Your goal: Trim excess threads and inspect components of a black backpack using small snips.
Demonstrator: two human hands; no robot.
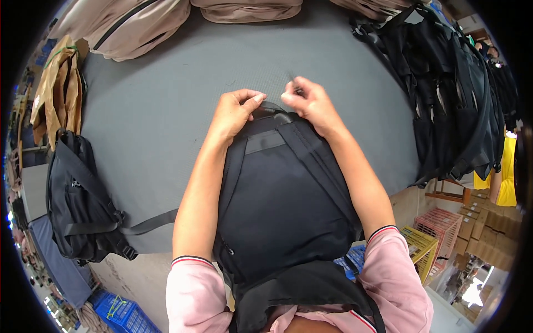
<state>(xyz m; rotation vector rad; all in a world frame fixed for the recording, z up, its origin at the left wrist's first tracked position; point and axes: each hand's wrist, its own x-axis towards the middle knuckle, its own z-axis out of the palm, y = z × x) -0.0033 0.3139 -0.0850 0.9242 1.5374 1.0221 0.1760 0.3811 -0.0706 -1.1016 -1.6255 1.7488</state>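
A black backpack (283, 194) lies before me with its shoulder straps facing up, its lower end against my body. My left hand (236, 114) is closed at its top edge, thumb and forefinger pinched on the carry handle (271, 105). Just to the right, my right hand (315, 108) is raised over the same edge, its fingers curled round a small dark tool (298, 87). Motion blurs that tool, so its exact kind does not show. A small gap separates the two hands.
The grey table (150, 122) carries pink bags (139, 28) along its far edge. Black backpacks (444, 83) are heaped at right; another black bag (80, 194) sits at left below brown paper (58, 91). Blue (125, 316) and yellow crates (417, 247) stand below.
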